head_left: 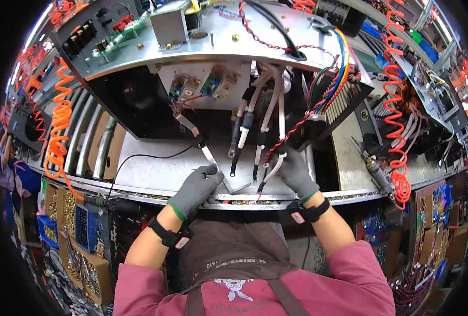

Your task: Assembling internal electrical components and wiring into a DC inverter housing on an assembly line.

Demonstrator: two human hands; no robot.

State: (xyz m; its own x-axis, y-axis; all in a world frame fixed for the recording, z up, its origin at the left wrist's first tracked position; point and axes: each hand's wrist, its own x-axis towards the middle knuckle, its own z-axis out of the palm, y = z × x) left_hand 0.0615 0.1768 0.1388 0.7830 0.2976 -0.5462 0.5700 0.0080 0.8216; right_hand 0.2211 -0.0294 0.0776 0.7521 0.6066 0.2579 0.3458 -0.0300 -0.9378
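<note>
Hanging cables (243, 138) and a bent metal strip (208, 154) obstruct the open housing (128, 100); bare table (149, 176) lies leftward, crossed by a black wire (155, 155).

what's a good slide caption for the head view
At an open metal chassis, a gloved left hand holds a bent strip, the right hand beside white-sleeved cables.

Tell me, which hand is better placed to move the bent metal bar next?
Probably the left hand: it seems to hold the bent metal bar. The right hand is farther from it, over by the white-sleeved cables.
</note>
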